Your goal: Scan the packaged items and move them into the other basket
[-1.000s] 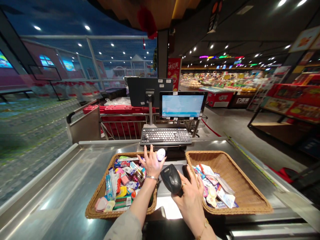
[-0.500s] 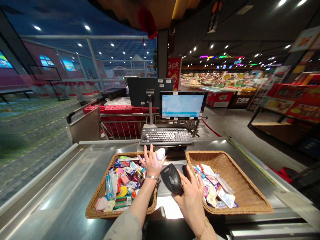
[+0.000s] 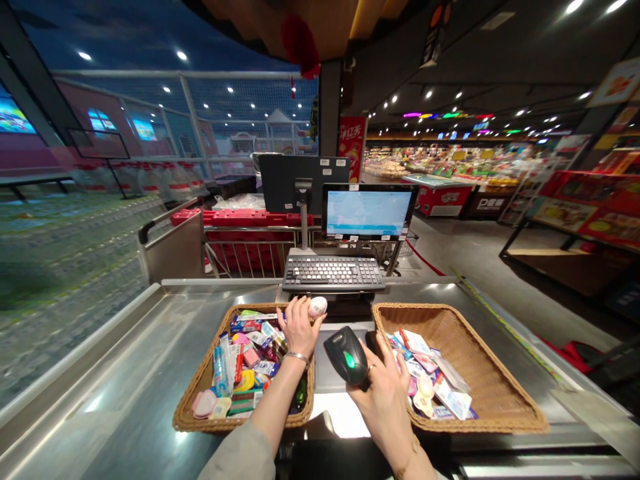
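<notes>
left hand (image 3: 299,328) pinches a small white egg-shaped item (image 3: 317,307) at its fingertips over a woven wicker basket (image 3: 196,421) of small packets; right hand (image 3: 384,407) grips a black handheld scanner (image 3: 347,355), whose green light (image 3: 349,362) has just come on.

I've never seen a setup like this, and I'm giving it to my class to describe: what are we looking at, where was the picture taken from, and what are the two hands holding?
This picture comes from a camera worn on a person's head, looking forward and down, so the two bare hands are that person's own. The scene is a shop checkout. The left hand holds a small white egg-shaped item, and the right hand holds a black handheld barcode scanner. On the steel counter, a left wicker basket and a right wicker basket hold small packaged goods. A keyboard and a screen stand beyond them.
</notes>
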Tool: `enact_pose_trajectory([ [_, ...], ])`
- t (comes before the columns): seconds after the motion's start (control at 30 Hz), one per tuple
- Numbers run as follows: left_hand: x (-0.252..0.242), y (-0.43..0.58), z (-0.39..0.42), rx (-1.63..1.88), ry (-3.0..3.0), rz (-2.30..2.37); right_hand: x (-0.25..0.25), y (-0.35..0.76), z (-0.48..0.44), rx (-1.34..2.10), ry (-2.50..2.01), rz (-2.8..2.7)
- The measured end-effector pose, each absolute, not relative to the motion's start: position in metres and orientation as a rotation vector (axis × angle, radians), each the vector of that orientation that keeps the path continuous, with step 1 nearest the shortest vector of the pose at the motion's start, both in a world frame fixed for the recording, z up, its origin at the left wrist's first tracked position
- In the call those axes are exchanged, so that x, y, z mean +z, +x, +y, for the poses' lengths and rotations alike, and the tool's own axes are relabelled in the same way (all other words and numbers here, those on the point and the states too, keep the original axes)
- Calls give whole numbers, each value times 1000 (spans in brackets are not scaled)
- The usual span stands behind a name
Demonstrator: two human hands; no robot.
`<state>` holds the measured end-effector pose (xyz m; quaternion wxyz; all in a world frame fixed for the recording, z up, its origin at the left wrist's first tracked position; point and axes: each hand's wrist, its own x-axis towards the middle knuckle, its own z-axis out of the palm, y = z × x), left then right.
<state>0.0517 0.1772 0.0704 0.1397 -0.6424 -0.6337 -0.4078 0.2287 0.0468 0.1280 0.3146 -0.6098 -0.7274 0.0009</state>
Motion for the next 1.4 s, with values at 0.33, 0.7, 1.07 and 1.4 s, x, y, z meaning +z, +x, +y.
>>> enact_pose_trajectory([
  [0.33, 67, 40, 167, -1186, -1854, -1917, 120, 226, 48, 10, -1582, -1942],
  [0.7, 73, 58, 170, -1198, -1884, -1869, 112, 241, 48, -14, -1619, -1864],
  [1.07, 79, 101, 180, -1209, -2009, -1760, 102, 276, 48, -156, -1721, -1708],
  [1.4, 86, 142, 184, -1238, -2123, -1669, 97, 310, 42, -242, -1855, -1561],
])
